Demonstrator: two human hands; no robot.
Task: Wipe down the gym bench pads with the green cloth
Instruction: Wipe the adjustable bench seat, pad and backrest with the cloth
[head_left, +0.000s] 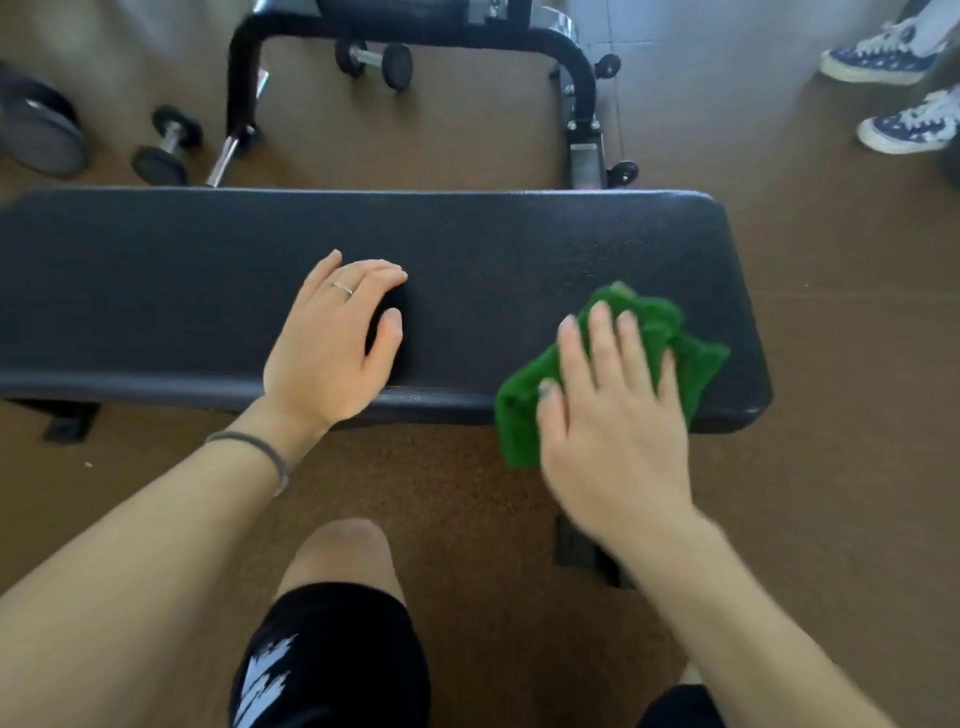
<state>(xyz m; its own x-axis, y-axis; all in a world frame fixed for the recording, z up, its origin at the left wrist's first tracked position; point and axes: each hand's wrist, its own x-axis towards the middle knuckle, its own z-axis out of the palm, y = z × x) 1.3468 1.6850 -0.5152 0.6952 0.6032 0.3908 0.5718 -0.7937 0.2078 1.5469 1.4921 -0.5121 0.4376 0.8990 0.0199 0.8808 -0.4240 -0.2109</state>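
1. Right hand (613, 410): fingers straight and spread, pressed flat on top of the green cloth (670, 338). It pins the cloth to the pad and is not curled round it.
2. Left hand (332, 338): fingers relaxed, resting on the bench pad (156, 291) near the front edge. It holds nothing and seems to serve as a brace.
3. Green cloth: bunched and lying at the right end of the pad. 1 corner hangs over the front edge, on the side toward the person.
4. Bench pad: dark and long, with its long axis running left to right across the view. The right end is rounded and in sight; the left end runs out of the frame.
5. Key relation: the cloth sits at the far right end, so almost all the pad's length lies to the left of it, along the long axis. The right hand is the one on the cloth. The left hand sits on the pad between the cloth and the long left stretch.
6. Judgement: a wipe from here would most likely travel leftward along the pad, and the left hand would need to lift or shift aside.
7. Also present: 2 dumbbells (166, 145) on the floor beyond the bench.
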